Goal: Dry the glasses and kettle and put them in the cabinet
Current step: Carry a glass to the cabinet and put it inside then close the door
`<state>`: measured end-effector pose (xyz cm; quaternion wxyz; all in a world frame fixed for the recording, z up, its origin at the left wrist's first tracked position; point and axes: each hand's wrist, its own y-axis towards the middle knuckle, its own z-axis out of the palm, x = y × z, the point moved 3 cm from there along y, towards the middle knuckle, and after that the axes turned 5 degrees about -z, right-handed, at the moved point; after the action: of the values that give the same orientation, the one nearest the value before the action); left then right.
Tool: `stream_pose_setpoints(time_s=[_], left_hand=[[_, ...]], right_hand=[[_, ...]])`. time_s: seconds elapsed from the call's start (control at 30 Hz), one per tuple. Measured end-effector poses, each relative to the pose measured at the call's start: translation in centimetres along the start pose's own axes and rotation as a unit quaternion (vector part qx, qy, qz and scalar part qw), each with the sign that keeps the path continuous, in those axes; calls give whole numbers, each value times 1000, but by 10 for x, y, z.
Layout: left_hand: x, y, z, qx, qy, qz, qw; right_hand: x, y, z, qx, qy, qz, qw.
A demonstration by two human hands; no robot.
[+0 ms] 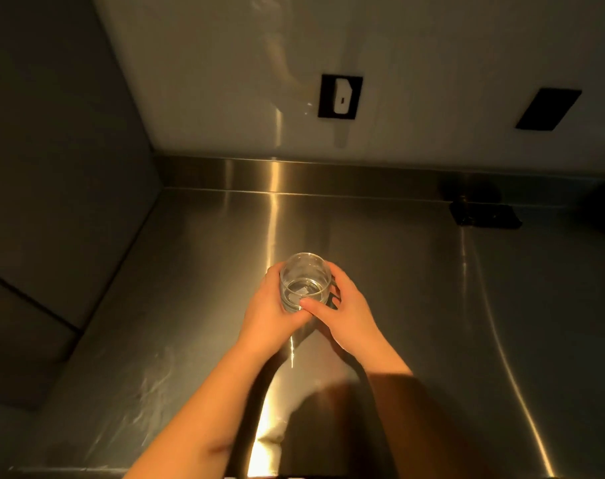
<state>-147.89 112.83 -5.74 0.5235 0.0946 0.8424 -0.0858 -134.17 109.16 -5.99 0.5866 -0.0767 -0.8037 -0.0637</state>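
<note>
A clear drinking glass is held upright over the middle of the steel counter. My left hand wraps around its left side. From the right, my right hand grips it, thumb across the near wall and fingers behind. No cloth, kettle or cabinet interior shows in this view.
A grey cabinet side rises on the left. The white back wall carries two dark outlet plates. A dark object lies at the counter's back right, and a raised seam runs down the right.
</note>
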Motion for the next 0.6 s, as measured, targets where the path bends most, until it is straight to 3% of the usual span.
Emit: stream_pose_setpoints(time_s=[0.2,0.6], left_hand=[[19,-33,-62,-97,4,-31,995],[78,-139,-198,-291,12,-125,948]], right_hand=[[37,-5,59,106,64,-15,992],[109,-49,217,307,52,-89,946]])
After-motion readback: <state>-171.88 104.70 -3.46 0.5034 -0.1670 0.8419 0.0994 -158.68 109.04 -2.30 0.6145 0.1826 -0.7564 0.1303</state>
